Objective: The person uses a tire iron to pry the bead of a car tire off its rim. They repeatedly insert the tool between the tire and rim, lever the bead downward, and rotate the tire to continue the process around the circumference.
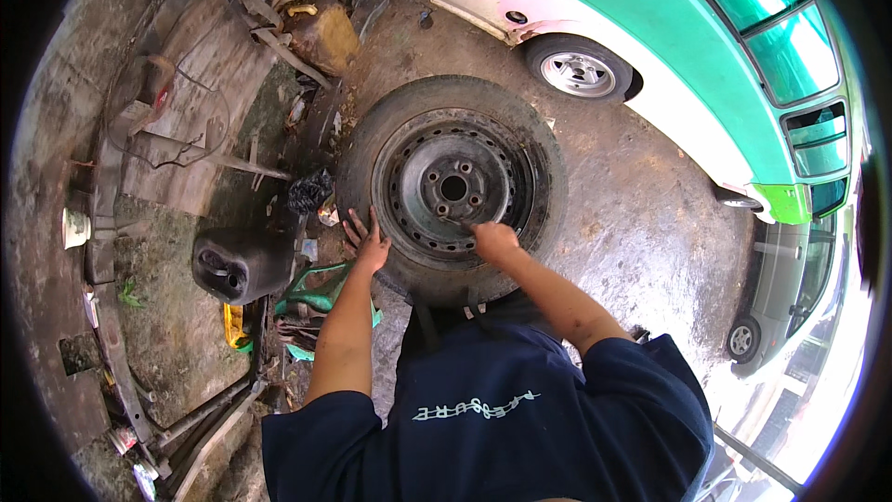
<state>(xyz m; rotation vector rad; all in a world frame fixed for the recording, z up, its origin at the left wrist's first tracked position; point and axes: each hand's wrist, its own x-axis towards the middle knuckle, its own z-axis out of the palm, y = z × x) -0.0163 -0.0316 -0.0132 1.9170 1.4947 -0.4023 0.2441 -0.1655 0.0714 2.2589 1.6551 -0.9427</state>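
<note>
A car wheel lies before me, a worn black tyre (372, 144) on a dark steel rim (420, 188) with a round centre hole, bolt holes and a ring of small slots. My left hand (369, 244) rests on the tyre's near left sidewall, fingers spread toward the rim. Over the near right part of the rim, my right hand (497, 242) is closed. A thin dark bit shows at its fingertips beside a bolt hole, too small to name. The inside of that fist is hidden.
A green, white and pink vehicle (669, 84) stands at the far right, a grey car (785, 270) behind it. To the left are a black plastic jerrycan (265, 265), a green crate-like thing (316, 290), a yellow container (323, 35) and wooden planks (200, 112).
</note>
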